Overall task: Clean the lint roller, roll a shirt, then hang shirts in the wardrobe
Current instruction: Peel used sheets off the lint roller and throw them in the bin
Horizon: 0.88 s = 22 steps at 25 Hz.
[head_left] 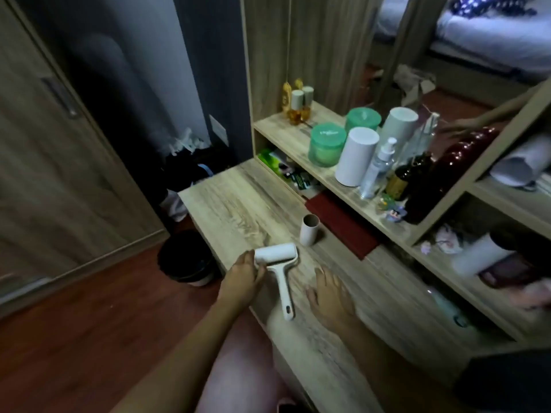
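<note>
A white lint roller lies on the wooden dresser top, its roll toward the far side and its handle pointing back at me. My left hand grips the left end of the roll with thumb and fingers. My right hand rests flat on the wood just right of the handle, fingers spread, holding nothing. An empty cardboard tube stands upright a little beyond the roller. No shirt is in view.
A shelf at the right holds green jars, a white cylinder, spray bottles and dark bottles. A black bin stands on the floor at the dresser's left end. The wardrobe door fills the left side.
</note>
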{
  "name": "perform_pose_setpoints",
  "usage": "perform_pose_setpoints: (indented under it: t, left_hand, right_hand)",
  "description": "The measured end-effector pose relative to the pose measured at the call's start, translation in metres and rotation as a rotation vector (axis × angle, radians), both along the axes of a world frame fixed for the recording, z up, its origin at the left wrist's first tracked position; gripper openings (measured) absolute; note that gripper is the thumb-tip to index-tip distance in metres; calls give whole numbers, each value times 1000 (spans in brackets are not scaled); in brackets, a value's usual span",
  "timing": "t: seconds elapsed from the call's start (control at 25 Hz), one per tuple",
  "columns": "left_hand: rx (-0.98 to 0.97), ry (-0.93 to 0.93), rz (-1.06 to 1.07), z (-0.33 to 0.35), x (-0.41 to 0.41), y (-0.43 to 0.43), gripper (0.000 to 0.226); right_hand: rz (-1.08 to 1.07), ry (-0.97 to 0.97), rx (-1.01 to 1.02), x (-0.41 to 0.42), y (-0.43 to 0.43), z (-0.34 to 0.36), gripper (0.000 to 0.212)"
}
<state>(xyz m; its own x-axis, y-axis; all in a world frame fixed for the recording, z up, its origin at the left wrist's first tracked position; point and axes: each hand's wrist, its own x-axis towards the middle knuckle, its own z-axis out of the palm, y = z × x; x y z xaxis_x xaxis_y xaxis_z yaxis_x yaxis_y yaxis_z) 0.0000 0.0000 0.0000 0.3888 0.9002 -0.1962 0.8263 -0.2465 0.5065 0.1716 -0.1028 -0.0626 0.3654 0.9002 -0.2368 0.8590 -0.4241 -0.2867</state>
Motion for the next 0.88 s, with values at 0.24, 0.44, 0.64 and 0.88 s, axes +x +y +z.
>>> perform_pose_setpoints:
  t: [0.24, 0.44, 0.64, 0.88]
  left_hand:
    - [-166, -85, 208, -44, 55, -27, 46]
    - [-230, -120, 285, -66, 65, -21, 44]
    - [-237, -252, 317, -65, 56, -24, 41]
    - [-185, -285, 101, -44, 39, -42, 29]
  right_hand:
    - [43, -103, -39, 21, -14, -36, 64]
    - [70, -100, 11, 25, -16, -47, 64]
    - [50, -61, -48, 25, -14, -50, 66]
    - [-343, 591, 189, 28, 0, -21, 59]
